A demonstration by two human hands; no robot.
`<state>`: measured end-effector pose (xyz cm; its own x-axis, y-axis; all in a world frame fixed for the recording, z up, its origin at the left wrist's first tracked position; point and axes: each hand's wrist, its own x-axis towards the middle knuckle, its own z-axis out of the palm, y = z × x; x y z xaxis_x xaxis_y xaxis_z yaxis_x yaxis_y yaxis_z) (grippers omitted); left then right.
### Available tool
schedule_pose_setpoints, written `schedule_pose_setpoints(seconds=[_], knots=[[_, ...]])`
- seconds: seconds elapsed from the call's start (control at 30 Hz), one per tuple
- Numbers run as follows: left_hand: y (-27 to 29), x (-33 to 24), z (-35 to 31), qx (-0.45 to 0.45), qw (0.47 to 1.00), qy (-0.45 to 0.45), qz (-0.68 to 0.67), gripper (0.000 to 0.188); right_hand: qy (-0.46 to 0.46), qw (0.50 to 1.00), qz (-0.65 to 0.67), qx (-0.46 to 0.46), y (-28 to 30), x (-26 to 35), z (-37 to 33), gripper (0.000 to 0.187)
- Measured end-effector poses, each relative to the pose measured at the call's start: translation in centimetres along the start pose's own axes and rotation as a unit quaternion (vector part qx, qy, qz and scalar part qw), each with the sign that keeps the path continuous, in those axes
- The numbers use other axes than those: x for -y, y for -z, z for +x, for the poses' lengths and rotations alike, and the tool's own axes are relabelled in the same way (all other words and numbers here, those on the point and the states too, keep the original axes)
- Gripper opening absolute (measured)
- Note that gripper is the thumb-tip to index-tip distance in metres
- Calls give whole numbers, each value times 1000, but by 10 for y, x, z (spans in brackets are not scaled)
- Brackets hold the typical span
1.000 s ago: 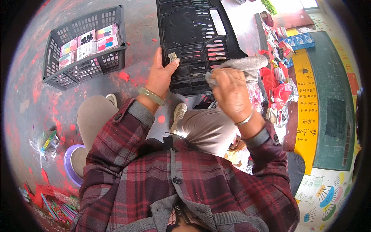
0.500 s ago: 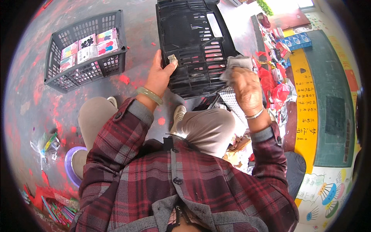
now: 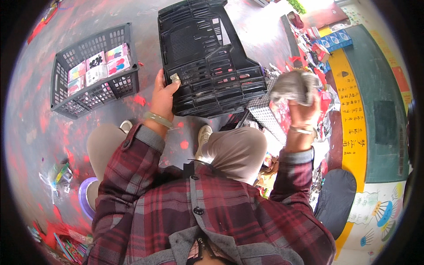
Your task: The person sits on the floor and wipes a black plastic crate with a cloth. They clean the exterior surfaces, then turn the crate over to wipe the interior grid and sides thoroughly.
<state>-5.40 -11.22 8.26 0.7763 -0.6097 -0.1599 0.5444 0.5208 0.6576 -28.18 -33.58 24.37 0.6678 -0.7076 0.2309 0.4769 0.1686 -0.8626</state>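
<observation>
A black plastic crate with slotted walls is held up tilted in front of my knees. My left hand grips its lower left edge, thumb pressed on the outside beside a small pale scrap stuck to the plastic. Off the crate's right side, my right hand is closed around a crumpled grey cloth, which is blurred and apart from the crate. Part of the crate's far end is cut off by the picture's top edge.
On the floor at left stands a grey crate with several colourful packs. A clear plastic bag and a purple rounded thing lie near my left leg. Mixed clutter lines the right side, beside a green chalkboard.
My right hand has lifted the cloth off the crate and moved right, turning upward. My left hand and the black crate have shifted left, the crate tilting slightly.
</observation>
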Motion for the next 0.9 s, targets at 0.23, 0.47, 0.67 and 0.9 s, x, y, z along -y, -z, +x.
schedule_pose_setpoints(seconds=[0.23,0.47,0.67,0.9], knots=[[4,1,0,-27,999,-21,38,58,50,881,-463,90,-58,-76,-14,49],[3,3,4,9,999,-22,34,58,-76,917,-391,-20,-63,-75,1,37],[1,-7,8,3,999,-36,18,49,98,815,-566,-81,-71,-94,39,48],[0,-39,15,26,996,-85,-26,45,65,851,-512,-92,-122,-86,124,53]])
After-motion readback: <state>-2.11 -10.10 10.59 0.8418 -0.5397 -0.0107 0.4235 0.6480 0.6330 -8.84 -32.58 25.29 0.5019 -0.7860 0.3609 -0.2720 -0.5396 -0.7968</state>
